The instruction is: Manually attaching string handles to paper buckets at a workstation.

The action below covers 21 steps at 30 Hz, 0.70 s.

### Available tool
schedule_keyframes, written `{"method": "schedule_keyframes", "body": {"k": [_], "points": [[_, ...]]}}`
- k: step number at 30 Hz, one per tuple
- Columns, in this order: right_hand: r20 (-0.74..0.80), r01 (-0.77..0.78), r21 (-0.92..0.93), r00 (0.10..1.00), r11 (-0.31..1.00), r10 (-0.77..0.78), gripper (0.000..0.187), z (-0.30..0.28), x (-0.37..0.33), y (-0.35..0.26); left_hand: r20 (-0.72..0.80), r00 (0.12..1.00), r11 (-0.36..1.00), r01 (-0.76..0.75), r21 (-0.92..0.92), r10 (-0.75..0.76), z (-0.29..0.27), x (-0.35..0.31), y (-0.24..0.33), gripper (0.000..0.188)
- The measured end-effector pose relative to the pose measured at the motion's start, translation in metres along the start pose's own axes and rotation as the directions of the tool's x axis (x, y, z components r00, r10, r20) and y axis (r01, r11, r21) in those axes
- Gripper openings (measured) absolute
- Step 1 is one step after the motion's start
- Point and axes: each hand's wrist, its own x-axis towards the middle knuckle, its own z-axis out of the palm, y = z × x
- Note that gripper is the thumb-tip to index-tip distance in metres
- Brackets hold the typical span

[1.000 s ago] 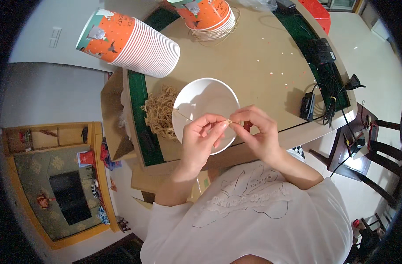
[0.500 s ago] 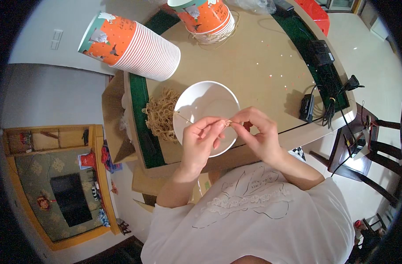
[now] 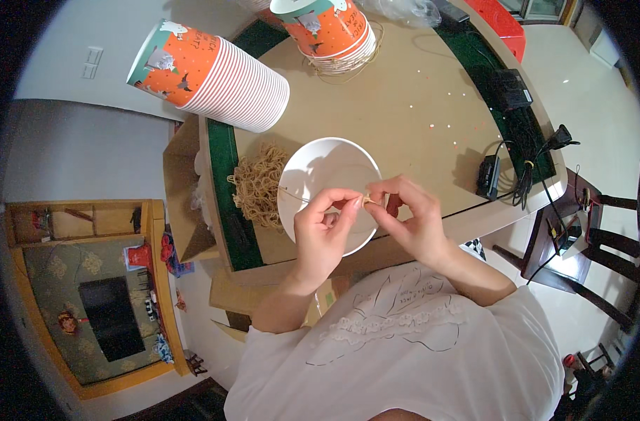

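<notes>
Over a white paper bucket [image 3: 320, 161], seen into its open top, both my hands meet fingertip to fingertip. My left hand [image 3: 322, 231] is closed in a pinch on a thin tan cord [image 3: 293, 194], which runs from the bucket's left wall to my fingers. My right hand [image 3: 412, 214] pinches the same cord at a small loop or knot; its exact form is too small to tell. To the bucket's left lies a tangled heap of tan cords [image 3: 257, 186].
A tall stack of orange printed paper buckets [image 3: 239, 84] lies tilted at the far left. Another bucket stack [image 3: 330, 38] with cords around its lower end stands beyond. A black power adapter [image 3: 488, 175] and bundled cable [image 3: 524, 179] are at right. Small white bits [image 3: 449, 126] dot the tabletop.
My hands stay together at the cord, with fingers slightly shifted and the left hand a little more open at the palm. The bucket appears slightly lower in view.
</notes>
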Motion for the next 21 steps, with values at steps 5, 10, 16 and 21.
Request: {"method": "schedule_keyframes", "body": {"k": [5,10,16,21], "points": [[0.0,0.041,0.001,0.999,0.999,-0.041,0.011,0.0003,-0.0003,0.0053,-0.003,0.999,0.997,0.032,-0.072,-0.032,0.0033,0.0001,0.001,0.007],[0.004,0.09,-0.027,0.996,0.996,-0.09,0.012,-0.0001,-0.0008,0.0074,-0.013,0.997,0.99,0.069,-0.124,-0.071,0.0041,-0.0006,0.0018,0.007],[-0.022,0.081,-0.027,0.996,0.996,-0.081,0.012,0.0007,-0.0025,0.0079,-0.004,0.998,0.98,0.068,-0.189,-0.07,0.0039,-0.0018,0.0019,0.008],[-0.036,0.082,-0.017,0.996,0.997,-0.082,0.01,0.0008,-0.003,0.0084,-0.043,0.996,0.986,0.072,-0.148,-0.079,0.0017,-0.0032,0.0008,0.008]]}}
